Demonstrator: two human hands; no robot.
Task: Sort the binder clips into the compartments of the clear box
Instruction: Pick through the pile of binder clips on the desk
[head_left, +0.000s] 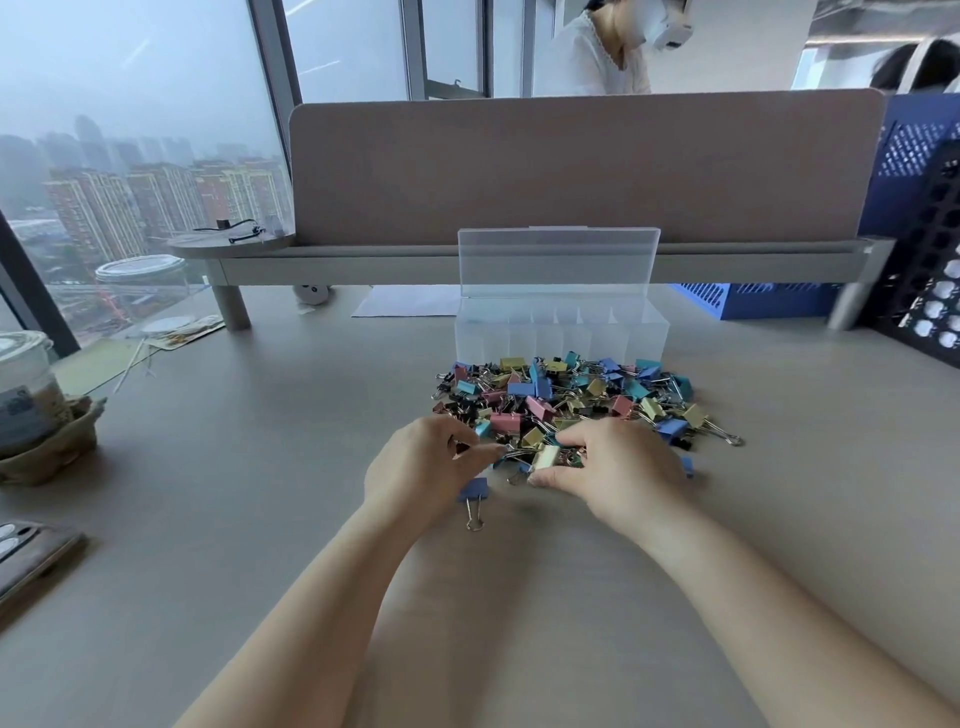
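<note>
The right hand (615, 470) pinches a boxy pale-yellow clip (545, 458) beside the wire-looped pile (571, 395); the left hand (428, 467) curls, its grip's contents unclear.

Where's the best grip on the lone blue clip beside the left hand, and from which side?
Probably pinch the blue clip by its wire handles from the near side: they point toward the person, clear of the pile and the left hand.

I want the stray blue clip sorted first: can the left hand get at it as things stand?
Probably yes. The blue clip lies alone on the desk right by the left hand, apart from the pile, with nothing lying on it.
</note>
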